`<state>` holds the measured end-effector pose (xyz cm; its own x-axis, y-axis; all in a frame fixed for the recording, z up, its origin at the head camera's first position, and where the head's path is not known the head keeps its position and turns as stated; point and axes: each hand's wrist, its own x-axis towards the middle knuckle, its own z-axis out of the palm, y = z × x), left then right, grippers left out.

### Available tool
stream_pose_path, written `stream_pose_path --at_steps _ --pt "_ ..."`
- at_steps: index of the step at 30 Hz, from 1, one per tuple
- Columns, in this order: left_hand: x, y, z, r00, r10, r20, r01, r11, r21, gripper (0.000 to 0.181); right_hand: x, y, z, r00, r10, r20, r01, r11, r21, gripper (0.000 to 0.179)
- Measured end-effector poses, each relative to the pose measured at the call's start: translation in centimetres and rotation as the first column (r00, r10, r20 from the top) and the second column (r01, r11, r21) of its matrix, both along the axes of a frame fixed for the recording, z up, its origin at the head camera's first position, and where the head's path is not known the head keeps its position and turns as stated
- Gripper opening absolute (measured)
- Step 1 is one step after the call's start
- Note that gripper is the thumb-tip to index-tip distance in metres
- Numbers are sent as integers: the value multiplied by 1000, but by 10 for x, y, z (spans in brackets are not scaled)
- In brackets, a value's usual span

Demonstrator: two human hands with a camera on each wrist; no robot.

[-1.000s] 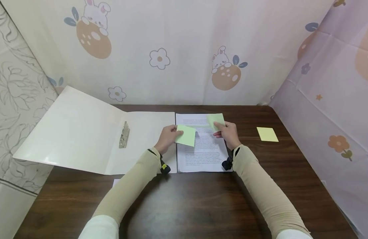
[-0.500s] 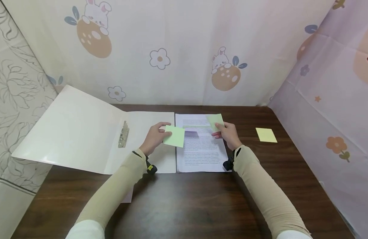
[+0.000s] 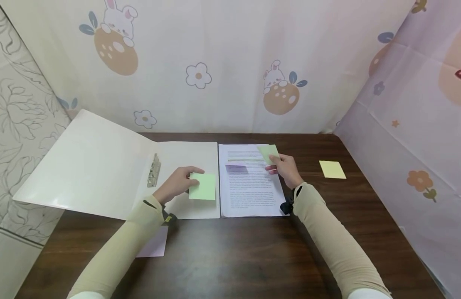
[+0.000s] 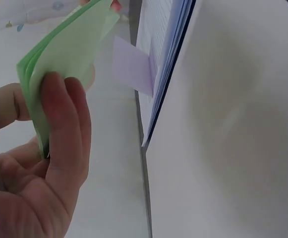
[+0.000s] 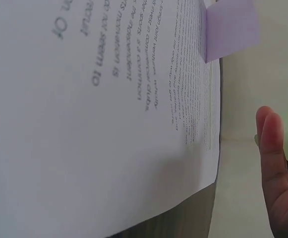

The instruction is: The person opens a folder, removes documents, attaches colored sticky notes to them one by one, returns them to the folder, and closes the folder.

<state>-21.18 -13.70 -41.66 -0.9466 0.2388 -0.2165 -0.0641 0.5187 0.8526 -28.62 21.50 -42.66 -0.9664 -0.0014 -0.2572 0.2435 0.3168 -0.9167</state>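
Square pale-green paper notes [image 3: 205, 187]; square yellow paper note [image 3: 332, 170]; lilac paper tab [image 3: 236, 169] and green-streaked white printed sheets [image 3: 252, 193]; dark-brown wood-grained tabletop [image 3: 245, 257]; white fabric curtain [image 3: 230, 99], patterned with rabbits.

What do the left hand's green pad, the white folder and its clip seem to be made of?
Green pad: apparently matte paper, from thin, bent sheets. White folder: glossy plastic or coated card, from bright reflections. Clip: probably metal, from greyish sheen.

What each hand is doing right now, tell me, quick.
Left hand: closed, holding the green sticky-note pad.
Right hand: closed, holding the loose green note.
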Motion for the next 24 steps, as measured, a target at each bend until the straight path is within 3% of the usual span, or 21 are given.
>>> stream_pose_path --at_steps 9,19,24 --pt "24 -12 -2 997 -77 -8 75 988 -133 30 1 2 -4 1000 10 4 -10 1000 12 42" --pt "44 -12 -11 990 -133 48 138 980 -143 22 -1 0 -2 1000 5 12 -6 1000 7 42" --pt "55 -10 -18 979 -168 116 183 975 -127 18 -2 0 -3 1000 1 10 -1 1000 14 41"
